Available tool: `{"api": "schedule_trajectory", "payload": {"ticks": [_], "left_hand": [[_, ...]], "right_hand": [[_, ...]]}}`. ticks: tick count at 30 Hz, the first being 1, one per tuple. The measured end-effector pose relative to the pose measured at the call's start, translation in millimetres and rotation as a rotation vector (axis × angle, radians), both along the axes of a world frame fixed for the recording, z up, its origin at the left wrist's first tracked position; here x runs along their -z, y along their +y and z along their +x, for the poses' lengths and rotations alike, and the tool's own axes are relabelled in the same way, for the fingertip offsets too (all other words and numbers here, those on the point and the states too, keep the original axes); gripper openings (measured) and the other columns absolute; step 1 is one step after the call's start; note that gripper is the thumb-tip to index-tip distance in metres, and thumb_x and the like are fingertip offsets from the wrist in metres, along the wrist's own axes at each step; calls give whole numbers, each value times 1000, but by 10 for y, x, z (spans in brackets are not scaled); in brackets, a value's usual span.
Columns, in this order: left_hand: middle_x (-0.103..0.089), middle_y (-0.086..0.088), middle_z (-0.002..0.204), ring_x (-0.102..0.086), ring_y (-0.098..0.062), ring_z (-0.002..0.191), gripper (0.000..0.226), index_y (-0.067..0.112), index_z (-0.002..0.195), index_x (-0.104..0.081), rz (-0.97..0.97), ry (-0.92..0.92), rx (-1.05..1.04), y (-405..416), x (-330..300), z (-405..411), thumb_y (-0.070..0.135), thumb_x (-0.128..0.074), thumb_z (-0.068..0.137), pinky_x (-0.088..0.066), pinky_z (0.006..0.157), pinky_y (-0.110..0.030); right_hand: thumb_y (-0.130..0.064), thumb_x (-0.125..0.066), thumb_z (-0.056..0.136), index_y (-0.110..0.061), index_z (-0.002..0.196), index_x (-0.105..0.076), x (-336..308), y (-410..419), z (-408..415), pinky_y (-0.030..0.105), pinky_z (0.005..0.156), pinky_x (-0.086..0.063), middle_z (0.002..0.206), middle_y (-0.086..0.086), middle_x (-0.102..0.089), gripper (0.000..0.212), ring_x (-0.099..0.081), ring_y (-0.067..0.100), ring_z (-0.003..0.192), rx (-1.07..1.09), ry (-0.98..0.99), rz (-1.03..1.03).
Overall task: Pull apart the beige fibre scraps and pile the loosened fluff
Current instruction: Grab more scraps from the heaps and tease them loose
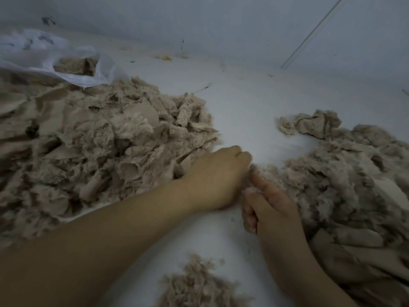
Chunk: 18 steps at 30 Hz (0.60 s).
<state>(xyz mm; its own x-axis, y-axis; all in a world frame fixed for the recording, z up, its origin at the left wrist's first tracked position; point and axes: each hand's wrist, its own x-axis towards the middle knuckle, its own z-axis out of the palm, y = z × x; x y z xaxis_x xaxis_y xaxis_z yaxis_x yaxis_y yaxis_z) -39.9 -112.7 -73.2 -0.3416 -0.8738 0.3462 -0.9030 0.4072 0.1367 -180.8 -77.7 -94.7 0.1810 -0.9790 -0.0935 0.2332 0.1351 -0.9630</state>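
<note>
A big heap of beige fibre scraps (106,138) covers the left of the white surface. A looser heap of beige fluff (336,180) spreads along the right. Between them, my left hand (217,178) and my right hand (272,207) meet at the left edge of the right heap. Both pinch one small tuft of beige fibre (254,171) with curled fingers. The left fingertips are hidden behind the knuckles. A smaller pile of fluff (197,284) lies near the bottom edge, between my forearms.
A white plastic bag (44,56) holding more beige scraps lies open at the back left. A pale wall (221,23) rises behind the white surface (243,103). A crumpled scrap (309,125) sits apart at the far end of the right heap.
</note>
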Motion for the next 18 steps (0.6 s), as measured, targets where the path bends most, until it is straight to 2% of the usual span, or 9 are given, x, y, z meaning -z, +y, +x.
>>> {"api": "schedule_trajectory", "payload": {"ticks": [2,4,7,10,13,16,18], "left_hand": [[-54,-9,123,-52,-24,112,54,9,133,-52,146,231,197,-85,12,-121,6,-64,80,-45,88,-34],[-59,-15,119,-54,-25,110,49,0,124,-61,201,409,267,-133,47,-182,-10,-61,77,-44,97,-36],[-68,-15,108,-61,-26,105,26,-2,103,-71,158,458,250,-147,184,-112,-10,-61,81,-48,93,-38],[-71,-8,106,-65,-17,102,14,3,93,-76,156,553,208,-123,267,98,-3,-65,86,-51,92,-28],[-73,-4,94,-66,-17,99,12,4,84,-76,184,558,189,-67,297,388,-1,-66,87,-51,87,-31],[-73,3,93,-63,-8,111,14,7,85,-77,238,579,125,27,303,621,0,-66,89,-50,97,-31],[-73,1,92,-65,-11,103,11,6,84,-76,191,533,128,56,271,610,0,-67,87,-51,93,-33]], "right_hand": [[-4,-48,101,-18,130,-58,-14,8,-21,18,38,-28,51,-3,-40,34,-32,6,43,5,9,-34],[-5,-48,101,-15,136,-53,-16,9,-55,18,38,-29,51,-4,-42,36,-33,6,43,35,-11,-23],[0,-45,100,-9,138,-48,-34,-23,-78,19,36,-27,50,-2,-41,39,-31,7,41,45,-106,69],[2,-45,99,-15,119,-45,-56,-72,-91,18,34,-27,49,-3,-43,26,-33,6,38,38,-192,179],[2,-45,99,-20,103,-43,-72,-82,-104,18,33,-28,49,-2,-44,23,-34,6,37,39,-265,233],[2,-45,99,-22,96,-41,-79,-64,-85,18,33,-27,50,-2,-44,24,-34,6,38,42,-264,232],[1,-45,99,-21,96,-41,-79,-62,-65,18,33,-27,51,-2,-43,23,-33,6,38,52,-254,218]]}}
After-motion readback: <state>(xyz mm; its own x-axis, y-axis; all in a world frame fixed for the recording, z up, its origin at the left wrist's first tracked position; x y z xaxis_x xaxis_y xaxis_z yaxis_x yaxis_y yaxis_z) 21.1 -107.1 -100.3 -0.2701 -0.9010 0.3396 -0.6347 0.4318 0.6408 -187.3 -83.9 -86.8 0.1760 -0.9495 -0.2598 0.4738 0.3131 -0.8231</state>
